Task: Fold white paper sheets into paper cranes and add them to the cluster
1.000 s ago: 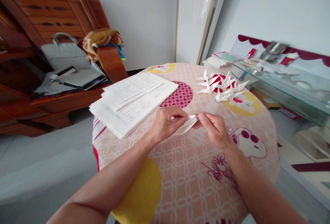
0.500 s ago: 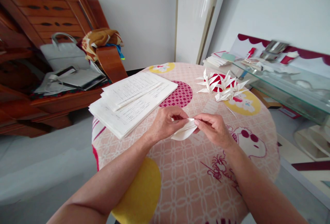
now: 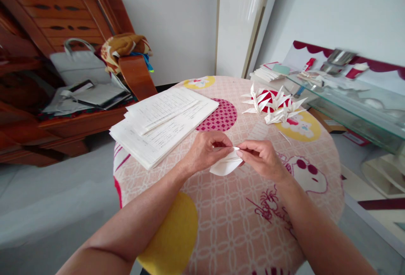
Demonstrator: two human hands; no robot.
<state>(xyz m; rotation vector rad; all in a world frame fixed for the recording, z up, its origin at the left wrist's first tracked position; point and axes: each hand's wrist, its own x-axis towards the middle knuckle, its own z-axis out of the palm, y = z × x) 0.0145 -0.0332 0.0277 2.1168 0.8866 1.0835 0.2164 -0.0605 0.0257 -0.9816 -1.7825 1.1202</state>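
Observation:
A small piece of white folded paper point(image 3: 225, 166) hangs between both hands over the round table point(image 3: 234, 224) with its pink patterned cloth. My left hand point(image 3: 204, 152) pinches its upper left edge. My right hand point(image 3: 261, 159) pinches the upper right edge, fingertips close to the left ones. The paper's lower part bulges out below the fingers. Several finished white folded paper figures point(image 3: 275, 106) lie at the far right of the table. A stack of printed sheets point(image 3: 161, 123) lies at the far left, hanging over the table's edge.
A wooden bench point(image 3: 63, 76) at the left holds a grey bag point(image 3: 79, 64), papers and a bundled cloth. A tall white cabinet point(image 3: 240, 22) stands behind the table. A glass-topped stand point(image 3: 354, 98) with cups and papers is at the right.
The folded paper has opened and sagged lower between the fingers. Both hands have stayed in place, with the fingertips drawn slightly closer together.

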